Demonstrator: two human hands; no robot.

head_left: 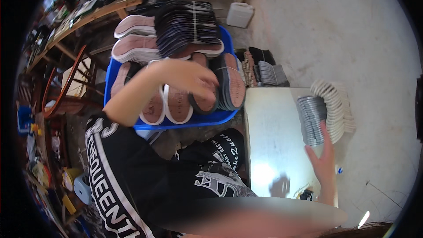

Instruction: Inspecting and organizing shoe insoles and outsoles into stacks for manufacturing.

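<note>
Apparently at pick-up, with left hand (194, 78) over soles (178, 103) in blue tub (211, 119) (hold impossible to tell) and right hand (324, 158) spread at grey stack (310, 121) on counter (269, 128); next, grip squarely.

One sole with brown face and dark rim (204, 105) lies face up, partly hidden, close to the near edge of the blue tub (207, 120). Many grey pieces (311, 121) make a tight row near the white table's (273, 128) far right corner.
</note>
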